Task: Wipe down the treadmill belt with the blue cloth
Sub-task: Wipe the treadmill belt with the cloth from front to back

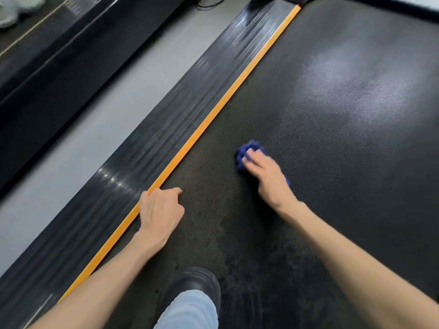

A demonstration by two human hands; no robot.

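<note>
We take the orange strip as our mark; it runs slantwise from the near left to the far middle, and on its right side lies the dark, dimpled treadmill belt; the blue cloth sits bunched on that belt, well to the right of the strip, about level with its middle stretch; our right hand lies on top of it, fingers bent over the wad, so the grip is closed round the cloth, though blur softens the fingertips; a bit of blue also shows under the heel of that hand; our left hand rests right on the strip, knuckles up and fingers curled under, its grip narrow and holding nothing we can see; left of the strip lies a ribbed black side rail, then grey floor; nearer us, just right of the strip, a dark shoe and a pale blue trouser leg stand on the belt
</note>
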